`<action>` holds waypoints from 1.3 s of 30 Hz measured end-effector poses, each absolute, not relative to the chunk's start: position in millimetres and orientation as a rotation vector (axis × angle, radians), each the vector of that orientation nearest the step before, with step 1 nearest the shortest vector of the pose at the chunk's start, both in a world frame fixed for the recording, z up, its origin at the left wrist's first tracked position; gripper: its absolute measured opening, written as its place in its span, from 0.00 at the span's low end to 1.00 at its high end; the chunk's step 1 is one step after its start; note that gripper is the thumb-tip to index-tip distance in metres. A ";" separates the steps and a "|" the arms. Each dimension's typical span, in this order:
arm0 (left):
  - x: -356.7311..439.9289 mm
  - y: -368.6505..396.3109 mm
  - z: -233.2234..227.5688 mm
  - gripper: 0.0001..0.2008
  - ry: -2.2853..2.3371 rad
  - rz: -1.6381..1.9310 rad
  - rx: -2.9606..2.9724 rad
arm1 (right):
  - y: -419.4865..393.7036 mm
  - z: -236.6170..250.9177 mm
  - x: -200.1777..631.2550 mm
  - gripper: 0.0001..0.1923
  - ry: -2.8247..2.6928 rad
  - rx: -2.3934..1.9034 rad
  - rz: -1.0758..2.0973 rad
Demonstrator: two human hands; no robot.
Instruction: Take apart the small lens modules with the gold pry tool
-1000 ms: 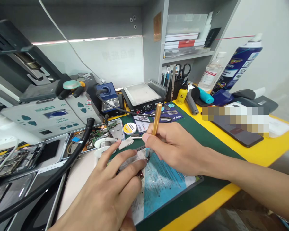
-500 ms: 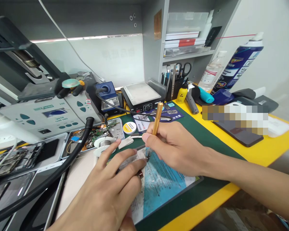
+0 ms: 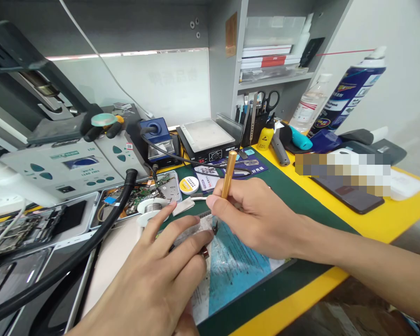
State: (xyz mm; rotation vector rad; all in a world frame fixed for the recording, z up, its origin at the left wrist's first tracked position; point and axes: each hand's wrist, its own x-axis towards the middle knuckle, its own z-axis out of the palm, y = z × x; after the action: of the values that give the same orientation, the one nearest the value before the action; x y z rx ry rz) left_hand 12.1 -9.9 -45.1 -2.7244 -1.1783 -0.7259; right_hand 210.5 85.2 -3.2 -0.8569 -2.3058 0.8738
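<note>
My right hand [image 3: 255,210] is closed round a craft knife with a gold handle [image 3: 228,179], held nearly upright. Its small dark tip [image 3: 215,227] points down beside the fingertips of my left hand [image 3: 164,270]. That hand is bent over a small part with a reddish-brown edge [image 3: 205,252], mostly hidden under the fingers. Beneath both hands lies a worn blue and white work pad [image 3: 241,280], streaked with dark scratches. Whether the tip touches the part I cannot tell.
A solder spool [image 3: 150,212] stands beyond my left hand. A tray of circuit boards [image 3: 168,186], a round tin [image 3: 189,185] and a hot plate [image 3: 206,140] sit further back. A thick black hose [image 3: 108,228] crosses the left side. A phone [image 3: 353,198] lies at right.
The view has shifted very slightly. Both hands and the craft knife keep almost the same position.
</note>
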 end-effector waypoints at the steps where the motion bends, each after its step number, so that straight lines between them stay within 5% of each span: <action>1: 11.7 -9.2 -46.1 0.15 -1.191 -0.716 -2.724 | 85.1 -3.4 210.5 0.17 -2.309 -0.857 0.871; 39: 10.9 -11.1 -44.8 0.16 -1.192 -0.663 -2.725 | 84.8 -2.6 211.5 0.17 -2.318 -0.831 0.878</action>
State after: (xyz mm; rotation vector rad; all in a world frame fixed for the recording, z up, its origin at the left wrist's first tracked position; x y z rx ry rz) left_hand 10.9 -11.1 -44.8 -2.7247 -1.1918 -0.6626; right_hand 211.5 84.8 -2.6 -0.8308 -2.3181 0.8784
